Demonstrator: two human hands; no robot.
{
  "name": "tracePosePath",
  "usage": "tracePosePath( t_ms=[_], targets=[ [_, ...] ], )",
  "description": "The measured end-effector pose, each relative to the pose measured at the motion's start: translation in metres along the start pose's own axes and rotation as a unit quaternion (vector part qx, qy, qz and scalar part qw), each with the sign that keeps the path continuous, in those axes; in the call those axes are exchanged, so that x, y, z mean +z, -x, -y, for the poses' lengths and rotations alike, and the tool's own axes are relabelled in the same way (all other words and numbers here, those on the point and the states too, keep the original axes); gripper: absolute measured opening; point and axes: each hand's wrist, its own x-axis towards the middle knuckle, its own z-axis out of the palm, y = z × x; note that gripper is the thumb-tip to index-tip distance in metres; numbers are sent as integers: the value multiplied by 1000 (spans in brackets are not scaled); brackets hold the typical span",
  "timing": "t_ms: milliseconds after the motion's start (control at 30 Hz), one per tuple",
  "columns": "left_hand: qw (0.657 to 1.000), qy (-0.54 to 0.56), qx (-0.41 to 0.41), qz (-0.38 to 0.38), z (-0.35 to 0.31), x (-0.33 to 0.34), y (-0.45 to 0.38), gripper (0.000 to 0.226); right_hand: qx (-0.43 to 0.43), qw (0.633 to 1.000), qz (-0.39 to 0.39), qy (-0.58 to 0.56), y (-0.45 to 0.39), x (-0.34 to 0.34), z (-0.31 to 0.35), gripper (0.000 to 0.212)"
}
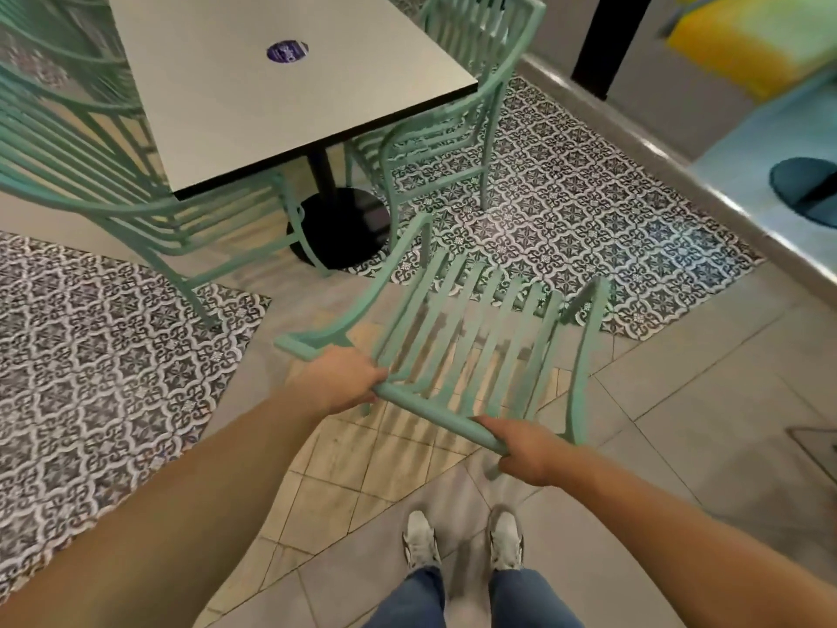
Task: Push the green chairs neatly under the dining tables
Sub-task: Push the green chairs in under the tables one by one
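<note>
A green slatted chair (471, 324) stands in front of me, its back toward me and its seat facing the white dining table (281, 97). My left hand (337, 378) grips the left end of the chair's top rail. My right hand (521, 451) grips the right end of the same rail. The chair stands apart from the table, short of its black round base (344, 228). Another green chair (457, 111) sits partly under the table's right side. A third green chair (90, 174) stands at the table's left side.
The floor mixes patterned dark tiles (566, 219) and plain beige tiles (702, 401). A raised metal kerb (634, 147) runs along the right. My two shoes (462, 541) stand on the plain tiles behind the chair. A round sticker (287, 52) lies on the tabletop.
</note>
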Motion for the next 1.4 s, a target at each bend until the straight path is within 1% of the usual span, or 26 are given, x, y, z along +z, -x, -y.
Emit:
tracePosePath(
  t_ms=[133, 333, 533, 633, 767, 900, 967, 1000, 1067, 1100, 1133, 1167, 1200, 1233, 1267, 1300, 1333, 1367, 1400],
  targets=[
    [999, 22, -29, 10, -24, 0, -1, 33, -23, 1000, 9, 18, 4, -9, -24, 70],
    [990, 72, -106, 51, -62, -5, -5, 38, -72, 994, 29, 80, 4, -38, -57, 66],
    [983, 95, -153, 30, -100, -15, -9, 40, -105, 985, 38, 128, -8, -73, -88, 63],
    [973, 129, -187, 29, -119, -21, -15, 44, -120, 979, 38, 163, -17, -91, -107, 61],
    [959, 173, -224, 35, -134, -28, -25, 45, -144, 965, 17, 218, -23, -116, -119, 57],
    [948, 182, -257, 37, -141, -37, -34, 45, -140, 959, 14, 247, -33, -133, -124, 57],
    [943, 189, -272, 37, -142, -41, -37, 43, -139, 954, -6, 266, -39, -138, -128, 56],
    [938, 202, -280, 36, -142, -40, -39, 42, -131, 955, -23, 264, -40, -141, -131, 58],
    [910, 273, -311, 6, -146, -33, -36, 44, -101, 968, -68, 220, -39, -142, -144, 70],
    [891, 308, -334, -25, -149, -26, -33, 46, -98, 972, -101, 187, -35, -140, -152, 77],
    [867, 330, -366, -76, -152, -20, -28, 47, -104, 971, -150, 156, -28, -136, -161, 82],
    [834, 334, -417, -143, -156, -14, -23, 46, -109, 963, -212, 123, -21, -131, -169, 84],
    [783, 329, -484, -211, -159, -8, -17, 44, -101, 951, -284, 70, -10, -126, -175, 84],
    [713, 336, -556, -263, -161, -5, -12, 44, -65, 931, -358, -18, -1, -121, -180, 83],
    [626, 367, -624, -288, -163, -2, -8, 46, -2, 896, -423, -137, 6, -119, -184, 83],
    [532, 422, -676, -286, -163, 2, -4, 52, 83, 840, -462, -273, 8, -118, -190, 84],
    [433, 492, -705, -271, -163, 7, -2, 59, 165, 774, -460, -403, 6, -120, -194, 84],
    [327, 570, -708, -259, -161, 9, -1, 64, 217, 714, -417, -519, 1, -122, -200, 80],
    [217, 645, -685, -259, -158, 10, -2, 66, 234, 667, -350, -614, -6, -125, -204, 68]
  ],
)
